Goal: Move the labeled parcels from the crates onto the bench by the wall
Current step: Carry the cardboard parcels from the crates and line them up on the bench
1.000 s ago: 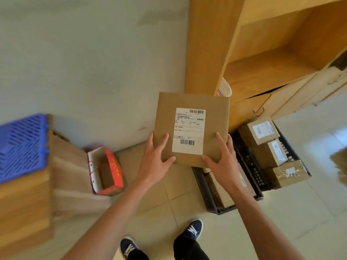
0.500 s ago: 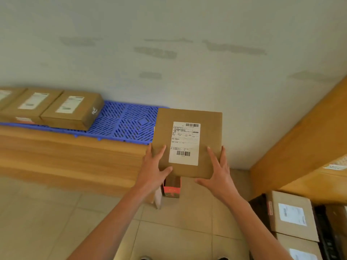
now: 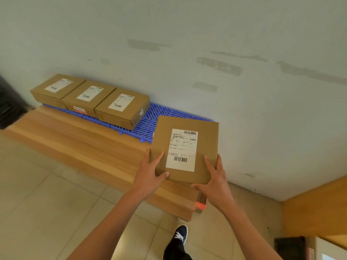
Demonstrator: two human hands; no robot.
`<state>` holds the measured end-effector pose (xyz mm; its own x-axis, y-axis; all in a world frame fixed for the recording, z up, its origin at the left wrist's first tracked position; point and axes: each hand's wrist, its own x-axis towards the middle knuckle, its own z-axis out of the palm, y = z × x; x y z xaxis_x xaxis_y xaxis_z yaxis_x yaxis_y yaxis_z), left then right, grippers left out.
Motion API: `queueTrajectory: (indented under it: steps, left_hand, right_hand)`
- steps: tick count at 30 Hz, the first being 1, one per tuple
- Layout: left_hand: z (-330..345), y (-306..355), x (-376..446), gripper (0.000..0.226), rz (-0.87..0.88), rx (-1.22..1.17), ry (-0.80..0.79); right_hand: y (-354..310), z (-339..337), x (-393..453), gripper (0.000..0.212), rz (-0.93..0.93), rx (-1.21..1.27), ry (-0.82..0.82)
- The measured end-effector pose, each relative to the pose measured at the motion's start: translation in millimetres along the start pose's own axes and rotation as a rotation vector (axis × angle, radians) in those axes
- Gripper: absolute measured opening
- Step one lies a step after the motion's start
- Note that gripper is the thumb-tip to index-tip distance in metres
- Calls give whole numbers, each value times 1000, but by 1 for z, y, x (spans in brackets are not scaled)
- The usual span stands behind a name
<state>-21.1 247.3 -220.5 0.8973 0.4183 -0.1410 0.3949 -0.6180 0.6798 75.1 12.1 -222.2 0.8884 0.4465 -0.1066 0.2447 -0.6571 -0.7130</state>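
Both hands, left [image 3: 148,177] and right [image 3: 216,180], grasped the parcel [image 3: 185,149] by its near corners; the free mat [image 3: 157,119] on the counter [image 3: 84,147] lay ahead-left of the grip.

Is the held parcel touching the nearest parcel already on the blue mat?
Apart. The head view shows blue mat between the held parcel and the nearest parcel.

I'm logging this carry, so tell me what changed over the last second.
The parcel, first held over the crates by the cabinet, has been carried left to the bench and now hangs above the bare end of the blue mat. Nothing was let go: the left hand and right hand grip its lower corners as before, label up.
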Motion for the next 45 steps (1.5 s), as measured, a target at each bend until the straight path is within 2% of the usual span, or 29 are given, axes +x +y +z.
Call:
queueTrajectory:
  steps: [11,23,30,35,41,45]
  left_hand:
    - [-27,-43,124,75,-50,73,-27]
    - [-40,-77,221,56,-95,153,-65]
    - [-63,-104,273,52,5,221,-132]
    - [-88,-117,309,48,166,312,-71]
    - [-102,-141,340,61,139,521,-171]
    - [-101,-153,343,63,135,556,-250]
  right_hand:
    - [-23,45,125,113,90,34,-73]
    - [-35,89,219,114,247,163,-97]
    - [-51,122,257,112,326,133,-45]
    - [-61,137,282,109,362,103,-25]
    - [-65,151,294,107,384,48,-45]
    - [-69,161,296,107,388,19,-69]
